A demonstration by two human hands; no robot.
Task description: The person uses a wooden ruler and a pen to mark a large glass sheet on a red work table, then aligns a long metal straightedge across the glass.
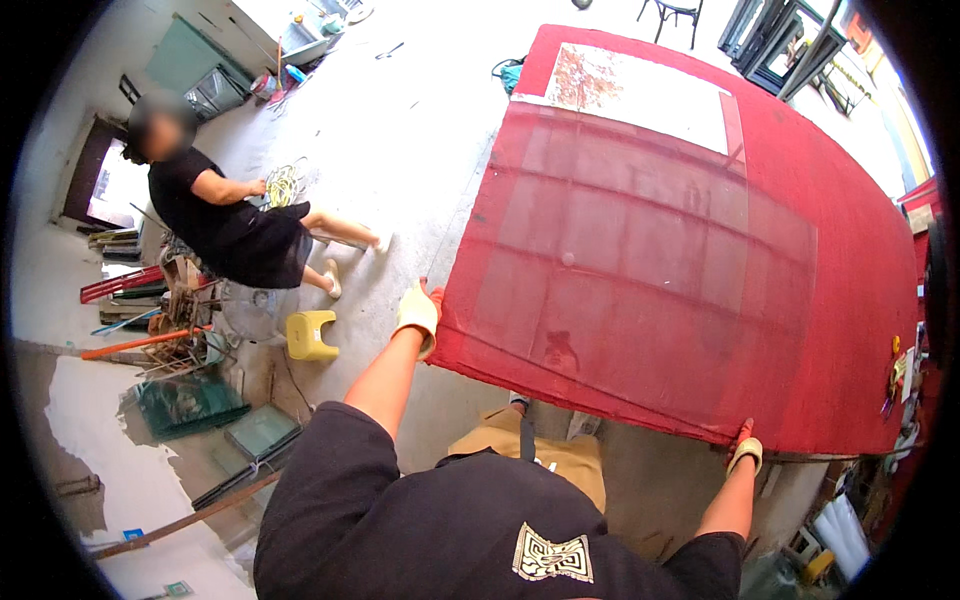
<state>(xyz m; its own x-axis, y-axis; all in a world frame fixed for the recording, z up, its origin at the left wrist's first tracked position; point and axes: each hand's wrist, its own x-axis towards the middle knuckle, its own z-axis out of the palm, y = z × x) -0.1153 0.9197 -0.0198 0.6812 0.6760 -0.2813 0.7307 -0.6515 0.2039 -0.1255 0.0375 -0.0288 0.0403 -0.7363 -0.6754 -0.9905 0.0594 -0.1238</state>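
A large clear glass pane (640, 270) lies over a red cloth-covered table (850, 290), with window-like reflections across it. My left hand (418, 315), in a cream glove with red fingers, is closed at the table's near left corner. At the near edge, to the right, my right hand (745, 450) wears a matching glove, its fingers bent over the edge. Whether either hand grips the glass or the table's rim is hard to make out. Under the pane's far part lies a white sheet (680, 100) with a reddish print.
A person (225, 205) in black walks at the left, holding a yellowish coil (285, 185). A yellow stool (312, 335) stands on the floor nearby. Glass offcuts (190, 405) and scrap lean at the left wall. Dark frames (775, 45) stand at the far right.
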